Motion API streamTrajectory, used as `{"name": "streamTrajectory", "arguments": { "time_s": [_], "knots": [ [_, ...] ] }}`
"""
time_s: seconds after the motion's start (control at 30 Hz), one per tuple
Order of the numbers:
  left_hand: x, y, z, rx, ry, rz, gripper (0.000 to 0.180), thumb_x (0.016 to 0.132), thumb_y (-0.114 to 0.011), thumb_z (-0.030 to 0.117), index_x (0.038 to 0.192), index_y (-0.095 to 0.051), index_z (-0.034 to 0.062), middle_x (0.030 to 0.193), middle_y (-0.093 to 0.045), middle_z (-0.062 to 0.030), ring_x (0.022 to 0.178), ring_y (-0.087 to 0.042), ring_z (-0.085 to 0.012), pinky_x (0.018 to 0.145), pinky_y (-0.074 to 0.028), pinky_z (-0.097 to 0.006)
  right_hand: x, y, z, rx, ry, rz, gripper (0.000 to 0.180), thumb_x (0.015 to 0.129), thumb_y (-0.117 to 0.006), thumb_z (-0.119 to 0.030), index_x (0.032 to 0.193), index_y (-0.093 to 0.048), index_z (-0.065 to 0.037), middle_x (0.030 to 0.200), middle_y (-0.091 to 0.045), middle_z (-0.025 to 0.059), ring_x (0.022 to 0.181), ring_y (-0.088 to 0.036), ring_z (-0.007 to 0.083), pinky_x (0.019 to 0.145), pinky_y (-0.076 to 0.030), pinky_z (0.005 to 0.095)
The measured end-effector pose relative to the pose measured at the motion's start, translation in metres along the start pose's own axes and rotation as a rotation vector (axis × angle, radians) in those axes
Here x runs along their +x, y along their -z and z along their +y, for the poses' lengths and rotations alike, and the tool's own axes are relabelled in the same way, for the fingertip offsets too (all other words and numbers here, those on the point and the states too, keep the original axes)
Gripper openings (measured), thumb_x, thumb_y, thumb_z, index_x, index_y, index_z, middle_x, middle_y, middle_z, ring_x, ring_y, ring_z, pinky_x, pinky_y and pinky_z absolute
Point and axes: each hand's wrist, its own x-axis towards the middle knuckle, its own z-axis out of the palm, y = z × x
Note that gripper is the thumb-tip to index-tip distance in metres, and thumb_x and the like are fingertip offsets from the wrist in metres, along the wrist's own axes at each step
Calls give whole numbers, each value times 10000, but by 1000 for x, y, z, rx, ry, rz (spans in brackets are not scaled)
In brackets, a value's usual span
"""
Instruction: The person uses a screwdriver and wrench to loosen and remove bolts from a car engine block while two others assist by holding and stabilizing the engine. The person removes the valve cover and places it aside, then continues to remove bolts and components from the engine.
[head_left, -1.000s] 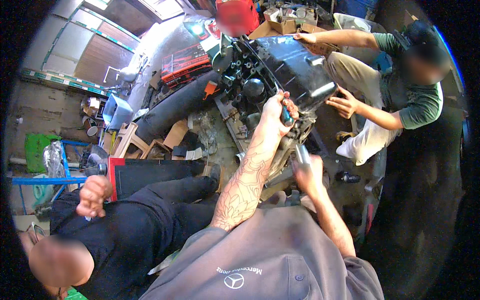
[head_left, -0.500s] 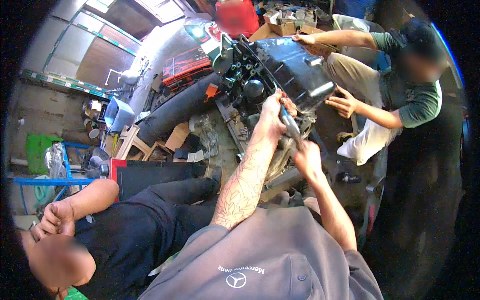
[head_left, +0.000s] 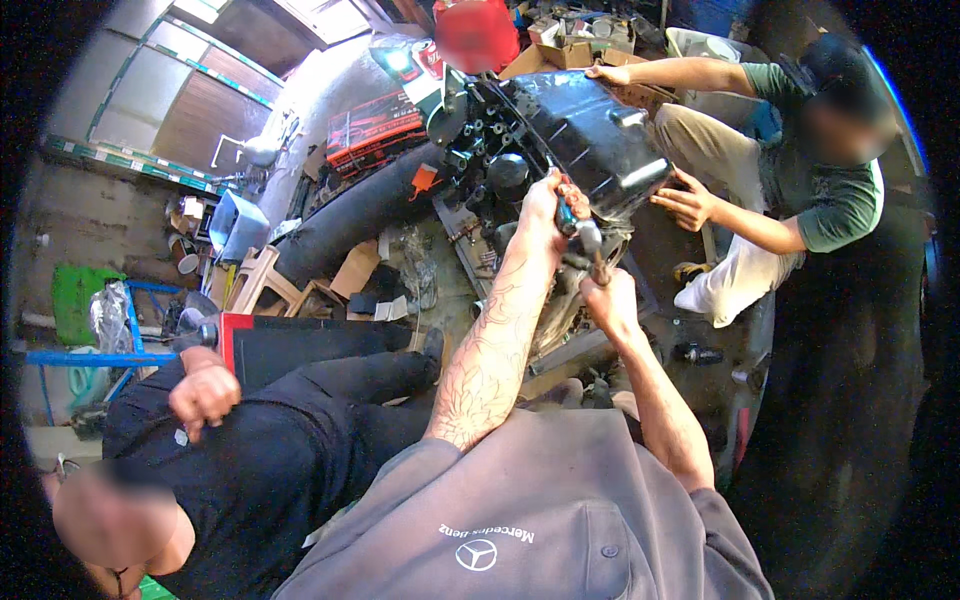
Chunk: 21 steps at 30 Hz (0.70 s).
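A black oil pan (head_left: 590, 135) sits tilted against a dark engine block (head_left: 490, 150) with several bolts and a round black filter. My left hand (head_left: 545, 208) is closed round the handle of a blue-and-red screwdriver (head_left: 565, 217), whose tip end is at the seam between pan and block. My right hand (head_left: 611, 302) grips a hammer (head_left: 589, 240) by its handle. The hammer head is close to the screwdriver's butt; whether they touch I cannot tell. A co-worker's hands (head_left: 685, 203) rest on the pan's far right side.
That co-worker crouches at the right in a green shirt (head_left: 845, 210). Another person in black (head_left: 250, 430) sits close at my left. A dark thick pipe (head_left: 350, 220), a red-and-black box (head_left: 375, 135), a plastic stool (head_left: 262, 285) and scattered parts lie around.
My right hand and the hammer have shifted slightly up and left, and the hammer's blur is gone. The person at left has moved a hand away from the head.
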Motion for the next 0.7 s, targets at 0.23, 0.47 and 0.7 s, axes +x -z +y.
{"name": "streamTrajectory", "arguments": {
  "time_s": [0.23, 0.47, 0.7],
  "knots": [
    [-1, 11, -8, -41, 60, -16, 344, 954, -406, 338, 698, -431, 109, 502, -429, 2, 423, -415, -112, 378, -350, -255, -13, -5, 15, -215, 123, 5, 131, 690, -576, -114, 746, -619, -4, 615, -586, 199, 629, -623, 343, 577, -488, 392],
    [2, 11, -4, -160, 61, -15, 284, 951, -417, 303, 761, -445, 95, 512, -429, -2, 416, -419, -134, 388, -349, -268, -76, 42, 12, 63, -24, -19, 211, 713, -572, -130, 602, -472, 19, 488, -406, 75, 468, -367, 124, 453, -339, 320],
    [-4, 12, -4, -120, 5, 18, 279, 956, -403, 306, 797, -448, 82, 547, -428, 4, 443, -427, -120, 384, -358, -258, -85, 52, -5, -160, 589, 169, 165, 716, -588, -72, 582, -504, -27, 482, -478, 93, 439, -488, 131, 453, -399, 293]
  ]
}}
